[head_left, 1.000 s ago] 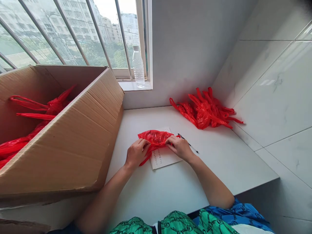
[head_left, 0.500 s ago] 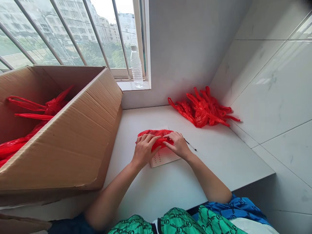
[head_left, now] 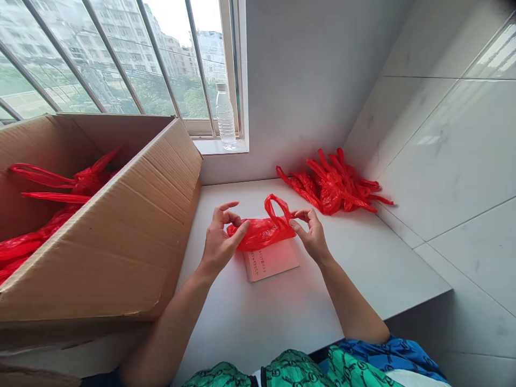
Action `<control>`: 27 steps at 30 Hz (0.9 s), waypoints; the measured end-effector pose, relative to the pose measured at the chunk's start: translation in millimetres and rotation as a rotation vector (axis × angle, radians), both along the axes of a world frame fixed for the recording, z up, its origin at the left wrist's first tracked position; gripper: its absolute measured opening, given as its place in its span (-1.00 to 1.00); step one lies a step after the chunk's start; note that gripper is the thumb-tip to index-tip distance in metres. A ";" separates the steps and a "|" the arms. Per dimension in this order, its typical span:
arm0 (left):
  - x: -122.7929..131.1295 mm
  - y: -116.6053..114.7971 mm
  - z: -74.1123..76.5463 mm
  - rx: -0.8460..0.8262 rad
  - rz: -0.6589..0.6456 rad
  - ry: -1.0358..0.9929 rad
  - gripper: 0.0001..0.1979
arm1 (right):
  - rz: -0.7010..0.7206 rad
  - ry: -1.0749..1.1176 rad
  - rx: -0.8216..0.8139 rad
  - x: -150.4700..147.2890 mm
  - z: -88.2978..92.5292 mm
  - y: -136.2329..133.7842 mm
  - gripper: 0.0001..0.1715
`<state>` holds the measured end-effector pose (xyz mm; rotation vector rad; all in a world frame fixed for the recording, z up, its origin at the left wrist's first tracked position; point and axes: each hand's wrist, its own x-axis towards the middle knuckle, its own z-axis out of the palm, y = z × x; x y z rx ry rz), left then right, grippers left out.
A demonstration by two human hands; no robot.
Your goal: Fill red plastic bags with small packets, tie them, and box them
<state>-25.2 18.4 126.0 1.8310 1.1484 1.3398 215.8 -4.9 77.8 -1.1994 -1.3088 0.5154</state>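
A red plastic bag (head_left: 258, 234) is stretched sideways between my two hands, with one looped handle standing up near its right end. My left hand (head_left: 221, 236) pinches the bag's left end between thumb and fingers, the index finger lifted. At the other end, my right hand (head_left: 310, 234) pinches a corner by the handle. Below the bag lies a pale notebook (head_left: 274, 260) with small printed characters down its left side; its upper part is hidden by the bag.
A tall cardboard box (head_left: 121, 231) holding red bags (head_left: 76, 188) stands at left. A heap of red plastic bags (head_left: 336, 183) lies by the wall at back right. A water bottle (head_left: 226, 118) stands on the sill of the barred window. The white table (head_left: 226, 312) ends at lower right.
Both hands have moved apart and lifted the red bag off the notebook. The bag, bunched under my fingers before, is now spread out with its handle loop up.
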 end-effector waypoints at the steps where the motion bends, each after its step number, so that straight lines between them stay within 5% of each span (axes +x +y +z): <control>1: 0.3 -4.8 6.8 0.035 0.000 0.084 -0.73 | -0.063 -0.047 0.076 -3.7 5.6 -5.3 -0.74; 5: -3.0 -20.4 25.5 0.189 -0.036 0.337 -0.76 | -0.178 -0.238 0.427 -16.1 24.2 -25.2 -0.82; 8: -4.7 -30.6 25.8 0.202 -0.167 0.610 -0.35 | -0.050 -0.386 0.483 -26.0 30.1 -33.7 -0.70; 10: -5.4 -35.9 21.5 0.230 -0.253 0.784 -0.25 | 0.022 -0.480 0.420 -31.1 30.4 -34.8 -0.57; 13: -8.4 -39.3 16.2 0.289 -0.344 0.939 -0.57 | 0.139 -0.577 0.229 -30.1 28.3 -32.5 -0.37; 15: -10.4 -40.3 16.0 0.307 -0.378 0.968 -0.67 | 0.218 -0.567 0.095 -22.9 27.8 -31.9 -0.46; 18: -7.7 -44.0 15.8 0.287 -0.425 0.950 -0.32 | 0.247 -0.434 -0.040 -10.2 30.5 -35.5 -0.64; 20: -1.9 -46.3 12.7 0.290 -0.449 0.940 -0.17 | 0.296 -0.388 -0.095 -6.6 33.2 -39.3 -0.50; 23: 3.2 -44.5 8.8 0.330 -0.345 0.894 -0.38 | 0.412 -0.437 -0.129 -7.0 32.5 -42.2 -0.39; 27: -11.2 -36.7 19.7 0.357 0.033 0.660 -0.66 | 0.248 -0.176 -0.158 12.5 20.7 -40.7 -0.79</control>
